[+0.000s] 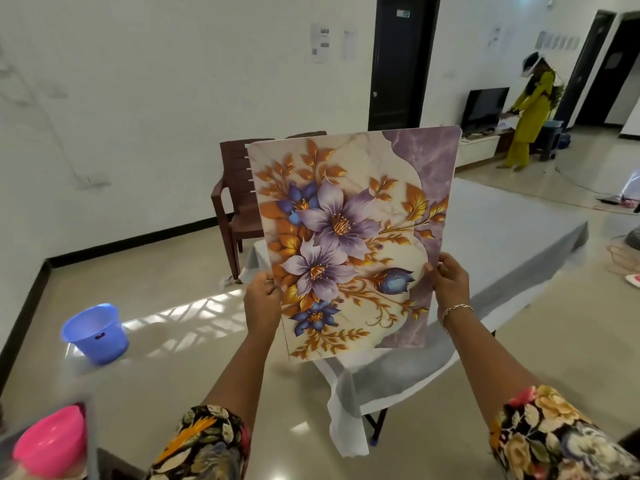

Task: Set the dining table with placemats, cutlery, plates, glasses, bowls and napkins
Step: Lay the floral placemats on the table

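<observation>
A stiff rectangular placemat printed with purple flowers and gold leaves (349, 237) hangs upright in the air, left hand (263, 299) and right hand (450, 282) pinching its side edges. Placemat-laying seems underway; next it likely needs lowering flat onto the grey-clothed table (502, 244) beyond.

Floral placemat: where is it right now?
Head view, centre: the floral placemat is held up between left hand and right hand, in front of the cloth-covered table.

A home living room: television (485, 105), plastic chair (235, 199), clothed dining table (512, 237).
</observation>
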The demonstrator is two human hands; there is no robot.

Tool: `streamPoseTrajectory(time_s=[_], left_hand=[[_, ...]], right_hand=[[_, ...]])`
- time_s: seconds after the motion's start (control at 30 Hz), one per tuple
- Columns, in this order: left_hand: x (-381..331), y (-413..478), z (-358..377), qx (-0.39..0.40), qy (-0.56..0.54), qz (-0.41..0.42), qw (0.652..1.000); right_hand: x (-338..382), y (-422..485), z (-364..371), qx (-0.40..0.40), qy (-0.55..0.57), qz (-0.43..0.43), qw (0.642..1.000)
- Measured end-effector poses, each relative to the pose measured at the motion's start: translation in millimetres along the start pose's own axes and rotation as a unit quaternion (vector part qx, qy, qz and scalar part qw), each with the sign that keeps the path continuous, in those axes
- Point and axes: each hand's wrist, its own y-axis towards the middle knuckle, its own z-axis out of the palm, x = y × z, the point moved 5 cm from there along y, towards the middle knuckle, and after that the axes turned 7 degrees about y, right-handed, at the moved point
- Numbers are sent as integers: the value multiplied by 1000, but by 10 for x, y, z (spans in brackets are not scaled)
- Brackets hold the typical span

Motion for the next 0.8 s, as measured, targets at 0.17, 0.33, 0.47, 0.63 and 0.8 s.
streamPoseTrajectory(time_s=[0.17,0.33,0.47,0.63,0.8], left_hand=[[256,554,441,34,14,-13,999],[486,807,800,62,-2,-30,998],[593,1137,991,77,-5,-35,996],[623,1685,1227,116,-17,-51,992],[848,1956,1454,231,41,-107,966]], right_hand=[[-226,391,-6,-8,-2,4,1000],[-606,657,-28,1,-13,33,999],[-730,869,58,-14,-82,4,997],[-777,1129,159,-42,-132,-18,990],[-1128,1150,12,-146,-80,84,982]])
